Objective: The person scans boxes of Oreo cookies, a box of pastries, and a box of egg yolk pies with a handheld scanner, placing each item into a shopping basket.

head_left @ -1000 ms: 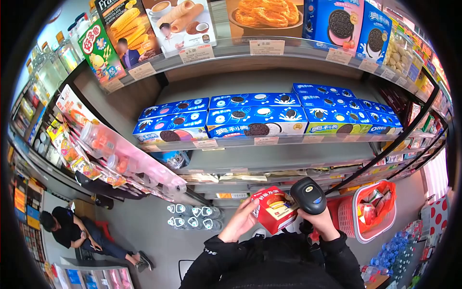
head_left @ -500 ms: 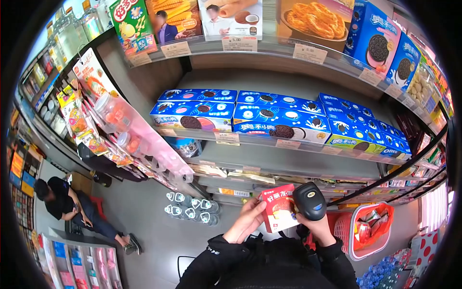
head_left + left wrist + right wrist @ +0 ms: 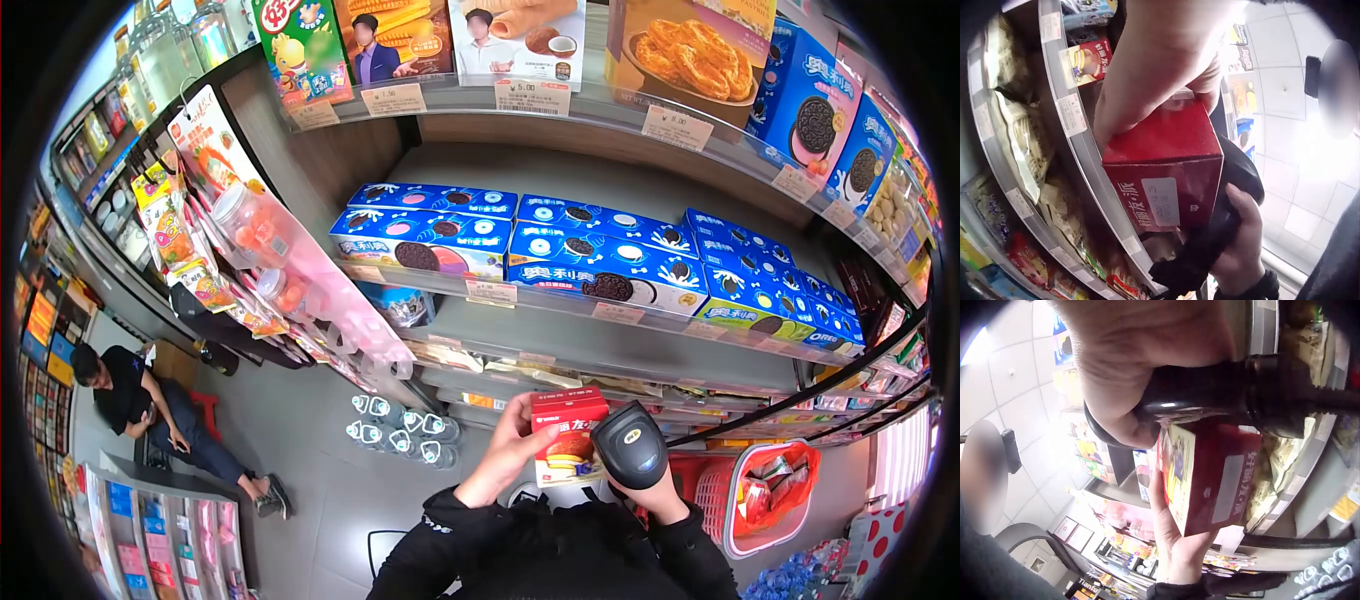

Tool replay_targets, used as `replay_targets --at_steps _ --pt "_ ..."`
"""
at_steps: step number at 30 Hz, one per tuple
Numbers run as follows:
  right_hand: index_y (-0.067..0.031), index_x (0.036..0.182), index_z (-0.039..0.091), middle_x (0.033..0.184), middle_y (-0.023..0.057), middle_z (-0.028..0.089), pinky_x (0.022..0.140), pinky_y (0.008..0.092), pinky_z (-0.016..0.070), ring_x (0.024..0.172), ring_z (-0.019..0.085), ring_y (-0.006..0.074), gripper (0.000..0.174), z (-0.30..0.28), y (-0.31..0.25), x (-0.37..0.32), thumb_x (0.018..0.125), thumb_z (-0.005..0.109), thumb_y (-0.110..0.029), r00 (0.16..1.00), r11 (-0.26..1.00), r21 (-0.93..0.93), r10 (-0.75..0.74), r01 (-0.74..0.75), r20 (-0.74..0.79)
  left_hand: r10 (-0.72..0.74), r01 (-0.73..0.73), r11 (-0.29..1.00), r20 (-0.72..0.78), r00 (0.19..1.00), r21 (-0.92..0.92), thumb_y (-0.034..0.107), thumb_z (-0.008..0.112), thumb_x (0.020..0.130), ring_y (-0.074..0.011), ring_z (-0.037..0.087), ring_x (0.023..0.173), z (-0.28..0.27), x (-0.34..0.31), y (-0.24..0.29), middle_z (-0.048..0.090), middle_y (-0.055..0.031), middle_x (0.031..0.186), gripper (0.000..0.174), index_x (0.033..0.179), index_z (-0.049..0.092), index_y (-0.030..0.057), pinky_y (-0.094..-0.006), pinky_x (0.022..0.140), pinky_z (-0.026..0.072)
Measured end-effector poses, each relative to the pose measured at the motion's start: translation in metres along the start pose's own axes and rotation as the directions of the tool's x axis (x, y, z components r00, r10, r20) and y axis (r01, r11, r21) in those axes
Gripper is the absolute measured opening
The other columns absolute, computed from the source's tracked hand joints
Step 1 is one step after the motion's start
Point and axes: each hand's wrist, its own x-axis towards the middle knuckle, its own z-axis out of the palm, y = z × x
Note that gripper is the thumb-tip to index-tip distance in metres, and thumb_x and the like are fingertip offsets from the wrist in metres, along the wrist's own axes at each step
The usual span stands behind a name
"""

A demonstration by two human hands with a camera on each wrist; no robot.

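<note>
In the head view the left hand (image 3: 510, 446) grips a red and cream box (image 3: 568, 440) by its left side. The right hand (image 3: 652, 492) holds a black handheld scanner (image 3: 631, 446), its head close against the box's right side. The left wrist view shows the red box (image 3: 1166, 162) below the left hand (image 3: 1163, 62), with the scanner (image 3: 1241, 169) behind it. Seen from the right wrist, fingers of the right hand (image 3: 1141, 356) curl round the scanner's black handle (image 3: 1210, 390), just above the box (image 3: 1210, 481).
Blue cookie boxes (image 3: 600, 268) line the shelf ahead, with larger packs above. A pink basket (image 3: 730, 520) with a red bag inside stands at the right. Water bottles (image 3: 405, 432) stand on the floor. A seated person (image 3: 150, 410) is at the left.
The box has been turned and tilted in the left hand, so its red top now shows. The scanner has shifted slightly left and down since half a second ago. The head view has swung left.
</note>
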Motion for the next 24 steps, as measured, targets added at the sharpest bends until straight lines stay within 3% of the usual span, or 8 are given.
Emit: replay_targets --at_steps 2,5,8,12,16,19,24 --pt "-0.001 0.11 0.047 0.102 0.0083 0.056 0.083 0.0293 0.0407 0.095 0.053 0.0159 0.058 -0.005 0.003 0.0 0.058 0.072 -0.009 0.999 1.0 -0.014 -0.013 0.014 0.035 0.101 -0.104 0.994 0.096 0.99 0.02 0.009 0.065 0.073 -0.016 0.051 0.098 -0.013 0.008 0.011 0.05 -0.0097 0.108 0.057 0.12 0.033 0.0018 -0.0301 0.087 0.0392" --pt "-0.0004 0.114 0.044 0.106 0.0091 0.054 0.085 0.0298 0.0395 0.098 0.051 0.0169 0.063 -0.006 0.002 -0.003 0.059 0.072 -0.01 0.997 0.999 0.005 -0.034 0.034 0.068 0.215 -0.259 0.948 0.228 0.95 0.187 0.004 0.069 0.067 -0.0189 0.043 0.109 -0.031 0.025 0.042 0.043 -0.0097 0.117 0.068 0.124 0.032 0.0018 -0.0314 0.092 0.0346" --pt "0.0001 0.117 0.042 0.109 0.0094 0.053 0.086 0.0298 0.0386 0.1 0.05 0.0173 0.066 -0.011 0.005 -0.008 0.059 0.072 -0.01 0.994 0.999 0.022 -0.033 0.031 0.1 0.309 -0.361 0.887 0.211 0.928 0.287 0.002 0.07 0.064 -0.0194 0.034 0.118 -0.059 0.048 0.057 0.033 -0.0082 0.123 0.073 0.126 0.031 0.0002 -0.0319 0.098 0.0274" --pt "0.0001 0.118 0.041 0.111 0.0088 0.052 0.087 0.0294 0.0383 0.101 0.05 0.0166 0.066 -0.015 0.005 -0.012 0.06 0.072 -0.009 0.99 1.0 0.015 0.02 -0.022 0.139 0.414 -0.456 0.832 0.193 0.89 0.317 0.0 0.069 0.065 -0.0209 0.032 0.119 -0.083 0.072 0.065 0.032 -0.0084 0.124 0.075 0.127 0.027 -0.0013 -0.0331 0.099 0.0269" --pt "-0.0009 0.113 0.045 0.105 0.0077 0.054 0.084 0.0287 0.04 0.097 0.051 0.0149 0.058 -0.016 0.005 -0.014 0.062 0.071 -0.009 0.99 0.996 0.056 0.061 -0.069 0.131 0.369 -0.429 0.845 0.232 0.9 0.32 0.0 0.066 0.068 -0.0214 0.033 0.119 -0.098 0.092 0.074 0.035 -0.0095 0.123 0.075 0.13 0.023 0.0002 -0.0329 0.098 0.0272" --pt "-0.0011 0.111 0.047 0.102 0.0069 0.055 0.083 0.0285 0.0409 0.093 0.052 0.0142 0.055 -0.015 -0.002 -0.011 0.062 0.07 -0.008 0.988 0.994 0.053 0.086 -0.094 0.13 0.32 -0.354 0.891 0.162 0.934 0.285 0.001 0.065 0.071 -0.0211 0.037 0.115 -0.113 0.103 0.078 0.04 -0.0097 0.12 0.07 0.128 0.025 0.0012 -0.0323 0.096 0.0289" --pt "-0.0008 0.108 0.048 0.1 0.0065 0.056 0.082 0.0285 0.0411 0.091 0.052 0.0137 0.052 -0.012 -0.003 -0.01 0.062 0.07 -0.008 0.988 0.992 0.051 0.109 -0.116 0.113 0.218 -0.236 0.881 0.09 0.972 0.409 0.006 0.063 0.075 -0.0179 0.044 0.104 -0.128 0.116 0.085 0.046 -0.0087 0.113 0.053 0.12 0.035 0.001 -0.0307 0.091 0.0341"
